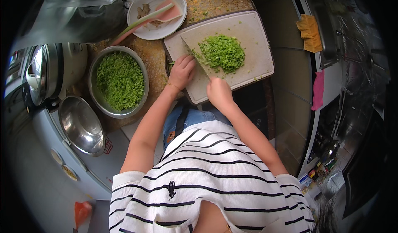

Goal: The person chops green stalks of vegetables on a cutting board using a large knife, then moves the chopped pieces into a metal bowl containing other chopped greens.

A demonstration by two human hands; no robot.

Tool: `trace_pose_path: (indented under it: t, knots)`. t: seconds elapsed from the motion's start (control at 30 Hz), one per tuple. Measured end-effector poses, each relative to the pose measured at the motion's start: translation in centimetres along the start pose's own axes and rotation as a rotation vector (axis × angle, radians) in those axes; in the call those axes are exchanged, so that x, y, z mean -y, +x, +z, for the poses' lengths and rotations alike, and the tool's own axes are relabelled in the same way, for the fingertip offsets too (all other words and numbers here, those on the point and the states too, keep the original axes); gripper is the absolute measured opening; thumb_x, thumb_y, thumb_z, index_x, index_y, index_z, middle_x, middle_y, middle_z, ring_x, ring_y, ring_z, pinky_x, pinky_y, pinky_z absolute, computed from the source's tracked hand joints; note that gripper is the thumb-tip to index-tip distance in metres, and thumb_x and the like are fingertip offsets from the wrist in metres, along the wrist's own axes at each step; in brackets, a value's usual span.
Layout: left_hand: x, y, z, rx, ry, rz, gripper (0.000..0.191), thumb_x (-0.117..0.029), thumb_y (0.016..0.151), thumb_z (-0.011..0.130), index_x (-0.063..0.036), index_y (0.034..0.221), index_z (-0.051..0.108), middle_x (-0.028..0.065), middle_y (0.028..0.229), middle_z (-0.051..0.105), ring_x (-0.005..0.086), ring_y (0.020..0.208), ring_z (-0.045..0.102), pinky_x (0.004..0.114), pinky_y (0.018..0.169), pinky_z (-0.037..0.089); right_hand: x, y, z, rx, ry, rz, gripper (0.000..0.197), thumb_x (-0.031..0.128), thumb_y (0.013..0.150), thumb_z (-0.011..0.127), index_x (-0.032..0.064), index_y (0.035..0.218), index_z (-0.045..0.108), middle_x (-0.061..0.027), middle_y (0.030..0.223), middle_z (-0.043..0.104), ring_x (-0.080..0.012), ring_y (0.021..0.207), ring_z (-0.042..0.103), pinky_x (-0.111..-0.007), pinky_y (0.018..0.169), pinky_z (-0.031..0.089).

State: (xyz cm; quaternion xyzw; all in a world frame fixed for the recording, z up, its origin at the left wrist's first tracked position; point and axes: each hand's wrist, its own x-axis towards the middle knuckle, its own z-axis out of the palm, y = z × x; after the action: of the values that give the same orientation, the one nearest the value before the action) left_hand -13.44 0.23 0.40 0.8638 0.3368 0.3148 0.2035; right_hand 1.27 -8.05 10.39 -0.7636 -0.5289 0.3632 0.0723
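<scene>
My right hand (219,91) grips the handle of a kitchen knife (196,57), its blade slanting away across the left part of a pale cutting board (258,65). Beside the blade, on its left, my left hand (182,71) rests on the board with curled fingers. A bit of green stalk (171,64) pokes out behind those fingers; the rest of it is hidden under the hand. To the right of the knife lies a heap of finely chopped green stalks (222,53). Small green crumbs are scattered over the board.
Left of the board stands a steel bowl (145,93) filled with chopped greens (119,80). Behind it, a white plate (141,33) holds ginger (143,11) and a pink spoon-like utensil (170,11). A bare steel basin (80,124) and a cooker (53,71) sit farther left.
</scene>
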Motion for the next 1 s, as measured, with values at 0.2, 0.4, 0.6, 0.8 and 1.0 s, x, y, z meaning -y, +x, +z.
trace_pose_path:
  t: [0.2,0.4,0.6,0.8,1.0]
  knots:
    - [0.1,-0.4,0.0,0.014,0.001,-0.025,0.028,-0.006,0.069,0.063,-0.0033,0.097,0.058,0.0128,0.108,0.059,0.0324,0.104,0.055,0.040,0.091,0.046,0.1,0.3,-0.2,-0.034,0.080,0.013,0.017,0.010,0.084,0.054,-0.0039,0.086,0.064,-0.0269,0.077,0.064,-0.0438,0.077,0.063,-0.050,0.068,0.051]
    - [-0.1,0.1,-0.1,-0.006,-0.006,-0.011,0.028,-0.006,0.070,0.063,-0.0033,0.098,0.057,0.0132,0.107,0.058,0.0332,0.103,0.054,0.041,0.091,0.045,-0.2,0.0,0.2,-0.014,0.056,-0.006,0.018,0.011,0.085,0.053,-0.0032,0.085,0.064,-0.0275,0.077,0.063,-0.0440,0.076,0.063,-0.050,0.068,0.051]
    - [0.1,-0.5,0.1,0.012,-0.001,-0.032,0.029,-0.006,0.071,0.063,-0.0032,0.099,0.057,0.0137,0.106,0.058,0.0331,0.103,0.054,0.040,0.091,0.045,-0.7,1.4,0.2,-0.044,0.105,-0.036,0.018,0.011,0.085,0.053,-0.0039,0.082,0.063,-0.0278,0.076,0.063,-0.0443,0.076,0.062,-0.050,0.068,0.051]
    - [0.0,-0.2,-0.1,-0.007,-0.007,-0.018,0.028,-0.006,0.071,0.064,-0.0039,0.098,0.057,0.0131,0.106,0.058,0.0327,0.102,0.055,0.040,0.090,0.046,-0.8,-0.2,-0.2,-0.010,0.121,-0.024,0.020,0.012,0.085,0.053,-0.0040,0.082,0.064,-0.0280,0.075,0.062,-0.0450,0.075,0.062,-0.051,0.067,0.050]
    - [-0.5,0.2,-0.4,0.003,0.025,-0.025,0.027,-0.007,0.073,0.064,-0.0045,0.099,0.058,0.0107,0.105,0.059,0.0304,0.101,0.056,0.039,0.087,0.047,-1.1,1.4,1.2,-0.028,0.147,-0.009,0.020,0.012,0.083,0.055,-0.0061,0.084,0.064,-0.0283,0.074,0.062,-0.0443,0.075,0.062,-0.048,0.066,0.050]
